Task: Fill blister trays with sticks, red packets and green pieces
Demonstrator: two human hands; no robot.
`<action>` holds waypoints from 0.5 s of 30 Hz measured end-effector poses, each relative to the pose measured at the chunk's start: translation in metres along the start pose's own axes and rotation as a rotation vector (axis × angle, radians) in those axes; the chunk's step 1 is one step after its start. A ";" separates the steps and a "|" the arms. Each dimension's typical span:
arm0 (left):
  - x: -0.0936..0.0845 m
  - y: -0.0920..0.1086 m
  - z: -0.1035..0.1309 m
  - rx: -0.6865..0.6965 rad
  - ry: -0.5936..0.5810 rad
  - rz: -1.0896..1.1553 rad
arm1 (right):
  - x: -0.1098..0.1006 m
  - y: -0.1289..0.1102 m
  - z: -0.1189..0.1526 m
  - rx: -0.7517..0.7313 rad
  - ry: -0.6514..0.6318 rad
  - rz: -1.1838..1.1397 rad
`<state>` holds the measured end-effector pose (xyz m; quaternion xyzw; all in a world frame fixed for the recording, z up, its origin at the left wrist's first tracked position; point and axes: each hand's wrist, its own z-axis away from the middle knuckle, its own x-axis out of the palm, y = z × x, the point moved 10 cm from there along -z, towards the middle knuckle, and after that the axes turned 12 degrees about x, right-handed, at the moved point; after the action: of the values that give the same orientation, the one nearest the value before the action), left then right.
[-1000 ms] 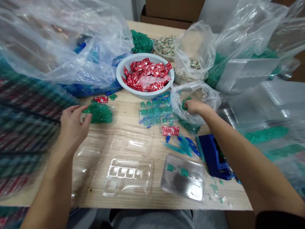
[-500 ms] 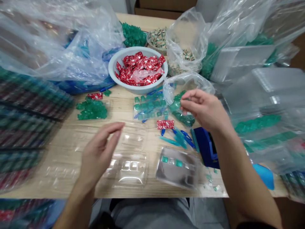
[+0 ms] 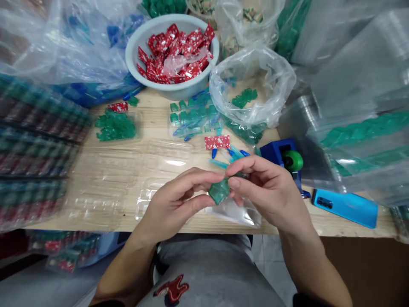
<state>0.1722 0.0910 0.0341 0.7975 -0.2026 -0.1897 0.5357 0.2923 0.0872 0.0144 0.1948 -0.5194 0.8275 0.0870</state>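
Near the front of the table, my left hand [image 3: 183, 200] and my right hand [image 3: 262, 187] meet around a translucent green plastic piece [image 3: 219, 191]. The thumb and fingers of both hands pinch it; whether it is one piece or more I cannot tell. Below and behind the hands lies a shiny, flat tray [image 3: 238, 213], partly covered. Just beyond them are a red patterned packet [image 3: 217, 142] and several blue and teal plastic pieces [image 3: 220, 163]. An open clear bag [image 3: 271, 91] with green pieces [image 3: 244, 98] in it stands farther back.
A pale blue basin [image 3: 179, 90] of red packets stands at the back. Clear blister trays [image 3: 105, 166] and a green heap [image 3: 115, 125] lie left, beside stacked filled packs [image 3: 35, 153]. At right are a blue tape dispenser [image 3: 277, 149], a blue phone [image 3: 348, 209] and plastic sheets [image 3: 361, 89].
My right hand has come from the open bag toward me, and my left hand has moved right to meet it. Both now hold the green piece. The view has tilted down.
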 end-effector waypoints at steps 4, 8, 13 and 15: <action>-0.001 -0.012 0.008 -0.066 0.065 0.081 | -0.001 0.006 0.003 0.009 -0.008 0.004; -0.005 -0.021 0.015 -0.078 0.055 -0.057 | -0.024 0.016 0.013 -0.007 0.110 0.050; 0.016 -0.028 0.019 0.057 -0.241 -0.534 | -0.072 0.030 0.042 -0.074 0.359 0.148; 0.035 -0.034 0.024 0.135 -0.393 -0.671 | -0.085 0.040 0.051 -0.064 0.397 0.153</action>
<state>0.1933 0.0654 -0.0096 0.8014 -0.0412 -0.4894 0.3413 0.3675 0.0288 -0.0344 -0.0148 -0.5313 0.8369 0.1307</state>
